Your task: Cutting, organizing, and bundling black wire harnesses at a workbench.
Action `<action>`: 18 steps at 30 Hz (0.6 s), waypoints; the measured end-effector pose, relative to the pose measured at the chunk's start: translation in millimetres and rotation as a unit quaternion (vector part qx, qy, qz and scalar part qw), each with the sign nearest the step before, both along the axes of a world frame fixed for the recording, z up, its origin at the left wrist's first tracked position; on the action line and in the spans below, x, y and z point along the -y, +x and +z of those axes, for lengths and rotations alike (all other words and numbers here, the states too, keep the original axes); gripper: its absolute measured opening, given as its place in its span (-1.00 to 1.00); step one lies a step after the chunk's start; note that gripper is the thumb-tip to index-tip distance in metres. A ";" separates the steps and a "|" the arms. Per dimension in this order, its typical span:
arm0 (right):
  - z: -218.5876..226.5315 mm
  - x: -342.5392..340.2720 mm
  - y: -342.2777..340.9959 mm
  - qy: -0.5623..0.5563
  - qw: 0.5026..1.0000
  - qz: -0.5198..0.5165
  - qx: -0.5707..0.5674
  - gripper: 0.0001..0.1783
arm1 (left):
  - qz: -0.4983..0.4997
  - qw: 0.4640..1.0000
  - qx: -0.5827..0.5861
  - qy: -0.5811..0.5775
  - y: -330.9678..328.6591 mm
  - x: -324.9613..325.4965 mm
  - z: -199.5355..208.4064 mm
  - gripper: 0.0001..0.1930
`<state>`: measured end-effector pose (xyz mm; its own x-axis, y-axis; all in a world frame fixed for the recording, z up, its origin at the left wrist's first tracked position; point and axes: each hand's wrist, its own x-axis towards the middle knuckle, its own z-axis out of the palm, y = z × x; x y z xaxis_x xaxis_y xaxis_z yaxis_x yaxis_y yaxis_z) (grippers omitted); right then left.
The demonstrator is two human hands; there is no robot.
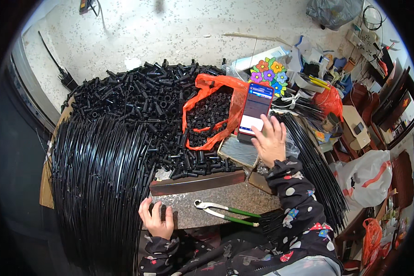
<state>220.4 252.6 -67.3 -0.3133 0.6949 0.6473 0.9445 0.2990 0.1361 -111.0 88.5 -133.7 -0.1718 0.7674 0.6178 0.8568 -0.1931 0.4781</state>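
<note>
- Two hands of yours show in the head view, both bare, sleeves running off at the near edge.
- Your right hand point(272, 141) has its fingers spread, gripping nothing, at the near right part of the phone point(256, 106); it covers that corner, and fingertip contact is hard to confirm.
- The phone leans just right of the red plastic bag point(237, 106); its screen text is too small to read, its support mostly hidden.
- Your left hand point(160, 223) is loosely spread and holds nothing visible, beside the black rods point(99, 165), whose near ends fade into shadow.
- Green-handled pincers point(241, 212) lie between your hands, near the table's edge.
</note>
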 end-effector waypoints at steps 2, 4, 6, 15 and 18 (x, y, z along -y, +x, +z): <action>8.5 5.4 8.8 0.001 1.000 -0.023 -0.010 -0.66 | -0.002 1.000 -0.001 0.003 0.7 -0.7 0.0 -0.75; 14.1 9.5 15.3 -0.012 0.999 -0.036 -0.023 -0.67 | -0.002 1.000 0.000 0.001 -0.1 0.0 0.2 -0.75; 14.1 13.0 24.1 -0.010 0.998 -0.043 -0.036 -0.67 | -0.001 1.000 -0.004 0.001 0.2 0.3 -0.4 -0.75; 39.5 44.2 69.1 -0.075 0.987 -0.138 -0.036 -0.49 | 0.006 1.000 0.002 0.013 1.3 0.1 -3.0 -0.77; 39.4 63.4 135.3 -0.143 0.964 -0.205 -0.095 -0.41 | 0.006 1.000 0.004 0.006 2.0 -1.0 -3.8 -0.76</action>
<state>355.7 189.2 -28.0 0.1295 0.8937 0.4295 0.9911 -0.1039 -0.0827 -109.0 89.5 -137.5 -0.1867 0.7573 0.6258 0.8551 -0.1884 0.4830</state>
